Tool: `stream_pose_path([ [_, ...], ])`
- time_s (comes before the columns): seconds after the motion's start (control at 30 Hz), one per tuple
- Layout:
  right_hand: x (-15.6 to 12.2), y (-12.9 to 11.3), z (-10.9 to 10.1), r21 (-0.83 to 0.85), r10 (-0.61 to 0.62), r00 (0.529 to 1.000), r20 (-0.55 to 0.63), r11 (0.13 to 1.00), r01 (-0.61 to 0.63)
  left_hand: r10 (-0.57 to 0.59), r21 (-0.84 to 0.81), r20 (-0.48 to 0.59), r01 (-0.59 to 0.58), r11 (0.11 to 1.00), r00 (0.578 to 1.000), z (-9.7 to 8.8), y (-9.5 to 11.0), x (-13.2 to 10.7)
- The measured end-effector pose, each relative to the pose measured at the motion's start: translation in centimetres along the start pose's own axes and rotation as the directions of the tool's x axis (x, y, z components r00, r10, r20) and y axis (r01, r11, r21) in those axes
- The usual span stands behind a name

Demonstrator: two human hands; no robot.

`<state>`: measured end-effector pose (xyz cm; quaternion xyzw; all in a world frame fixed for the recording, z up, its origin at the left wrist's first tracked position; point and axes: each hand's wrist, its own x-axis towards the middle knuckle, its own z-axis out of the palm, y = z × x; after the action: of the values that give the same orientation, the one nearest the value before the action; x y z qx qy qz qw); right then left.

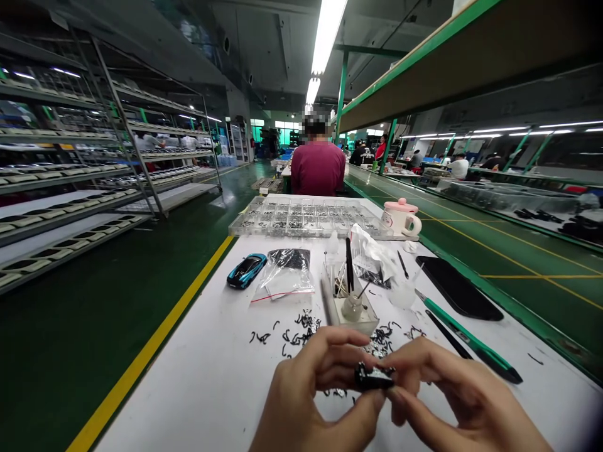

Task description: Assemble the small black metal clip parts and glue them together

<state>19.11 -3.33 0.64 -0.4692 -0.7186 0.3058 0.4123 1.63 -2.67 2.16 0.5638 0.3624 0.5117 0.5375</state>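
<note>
A small glossy black part is held up over the white table, pinched from both sides. My left hand closes on its left end with thumb and fingers. My right hand grips the right end between thumb and forefinger. What exactly the part is, I cannot make out. Beneath and behind the hands lie many tiny curved black pieces strewn on the tabletop. Just beyond them stands a clear box holding a small glass jar, black tweezers and thin sticks.
Left of the box are a blue-black toy car and a plastic bag. To the right lie a green cutter and a black phone-like slab. A compartment tray and pink mug stand behind. A person sits ahead.
</note>
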Motion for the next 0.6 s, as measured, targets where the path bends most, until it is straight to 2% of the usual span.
stream_pose_path([
  [0.1,0.1,-0.2,-0.5,-0.049,0.044,0.991,0.127,0.998,-0.038,0.003,0.055,-0.014,-0.002,0.998,1.000,0.0,0.4,0.1],
  [0.2,0.3,-0.3,-0.8,-0.111,0.048,0.985,0.165,0.993,-0.030,-0.076,0.089,-0.008,0.076,0.993,0.997,-0.2,0.6,0.3],
  [0.3,0.6,-0.5,-0.6,0.021,0.168,0.972,0.165,0.985,-0.174,-0.158,0.124,0.009,0.156,0.980,0.987,-0.3,0.9,0.4],
  [0.4,0.9,-1.2,-0.2,0.219,0.308,0.927,0.212,0.910,-0.352,-0.224,0.153,-0.013,0.223,0.963,0.975,-0.1,1.5,0.5],
  [0.5,1.4,-1.5,-0.8,0.261,0.306,0.903,0.301,0.884,-0.387,-0.282,0.150,-0.046,0.286,0.946,0.958,0.0,2.1,0.6],
  [0.53,1.7,-1.4,-1.4,0.238,0.268,0.926,0.268,0.913,-0.333,-0.302,0.140,-0.051,0.307,0.941,0.952,-0.1,2.1,0.7],
  [0.6,2.7,-0.3,-3.3,0.128,0.133,0.991,0.021,0.983,-0.135,-0.352,0.107,-0.036,0.353,0.929,0.935,-0.5,1.9,0.8],
])
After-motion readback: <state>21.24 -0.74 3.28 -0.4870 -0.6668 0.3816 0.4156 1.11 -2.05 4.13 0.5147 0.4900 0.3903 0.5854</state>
